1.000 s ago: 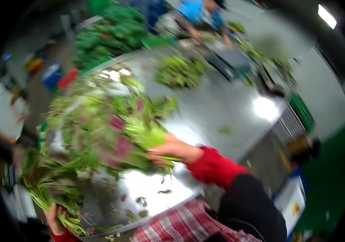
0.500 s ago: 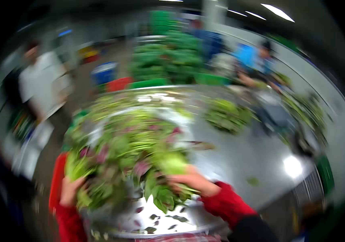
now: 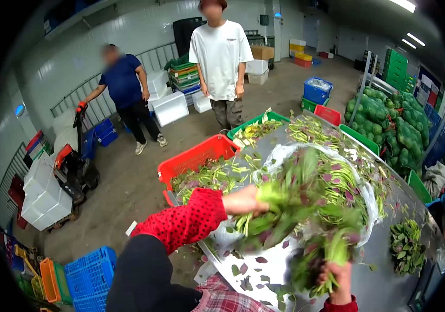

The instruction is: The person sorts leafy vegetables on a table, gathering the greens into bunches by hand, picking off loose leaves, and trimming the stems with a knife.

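My left hand (image 3: 244, 201) is closed around the pale stems of a bunch of leafy greens (image 3: 291, 200), blurred by motion, above the table. Lower right, my right hand (image 3: 338, 281) grips the stems of another bunch of leafy greens (image 3: 335, 248). Beyond both hands lies a heap of greens with purple-backed leaves (image 3: 339, 179), on a clear plastic sheet (image 3: 370, 200). Loose leaves (image 3: 260, 260) are scattered on the metal table (image 3: 376, 275) near me. A separate bundle of greens (image 3: 407, 247) rests at the right.
A red crate (image 3: 196, 162) with trimmings and a green crate (image 3: 258, 125) adjoin the table's far left edge. A person in white (image 3: 222, 62) stands behind them. Another person in dark blue (image 3: 123, 83) holds a pallet jack (image 3: 72, 166). Blue crates (image 3: 91, 275) stand lower left.
My view has swung left, bringing the two standing people and the pallet jack into sight. My left hand has come across the table with its bunch; both hands still grip greens.
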A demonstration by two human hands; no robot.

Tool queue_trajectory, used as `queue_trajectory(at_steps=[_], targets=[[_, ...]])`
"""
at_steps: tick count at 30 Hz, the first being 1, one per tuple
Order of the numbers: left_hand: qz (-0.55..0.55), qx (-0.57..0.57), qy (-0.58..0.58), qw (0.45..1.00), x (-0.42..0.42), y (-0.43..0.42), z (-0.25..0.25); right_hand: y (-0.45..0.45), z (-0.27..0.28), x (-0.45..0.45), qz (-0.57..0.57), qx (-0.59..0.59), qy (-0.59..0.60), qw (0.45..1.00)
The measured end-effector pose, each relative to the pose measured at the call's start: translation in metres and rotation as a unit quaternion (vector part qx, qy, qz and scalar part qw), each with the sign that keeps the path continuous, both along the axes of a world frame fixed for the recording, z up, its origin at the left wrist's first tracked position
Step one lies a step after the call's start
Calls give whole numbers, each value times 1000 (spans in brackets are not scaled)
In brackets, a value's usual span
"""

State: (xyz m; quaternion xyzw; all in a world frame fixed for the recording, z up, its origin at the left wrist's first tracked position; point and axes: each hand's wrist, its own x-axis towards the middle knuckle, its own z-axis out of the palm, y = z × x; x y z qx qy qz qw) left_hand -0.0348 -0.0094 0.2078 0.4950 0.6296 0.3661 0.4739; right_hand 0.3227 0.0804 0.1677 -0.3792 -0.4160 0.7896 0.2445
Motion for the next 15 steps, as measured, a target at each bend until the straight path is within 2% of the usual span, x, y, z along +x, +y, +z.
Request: queue_trajectory(at_steps=[1,2,4,5,6,7,8,9,10,11,12,13,14,15], targets=[[61,-5,-10,998,4,8,-12,3,6,10,-47,41,34,997],[121,1,-18,992,-4,6,-27,-8,-6,4,-100,94,119,983],[-78,-89,43,992,12,11,-85,0,-54,-8,-52,-75,-23,996],[-63,19,313,947,10,14,-119,23,-94,5,0,-234,36,972],[-43,114,229,966,3,27,-91,13,-51,-3,-8,-59,-30,998],[-40,207,146,966,-3,41,-62,9,-19,-6,-33,-43,33,998],[28,-51,-32,998,-1,25,-16,4,-1,-1,-57,-37,83,994],[111,5,-158,981,1,19,-14,2,-8,5,-81,77,132,985],[112,-3,-158,981,-1,23,-39,5,-31,2,-135,167,35,976],[18,-64,26,997,-4,32,-86,13,-50,-1,-85,-22,2,996],[-80,-118,207,968,-4,35,-113,24,-67,-2,-32,-207,-31,977],[-91,-129,193,968,15,31,-64,25,-52,-9,-13,-173,-12,985],[-67,-3,100,993,14,35,-54,25,-26,-5,-13,-131,-2,991],[-21,-6,22,1000,7,31,-26,17,-8,0,-51,-51,47,996]])
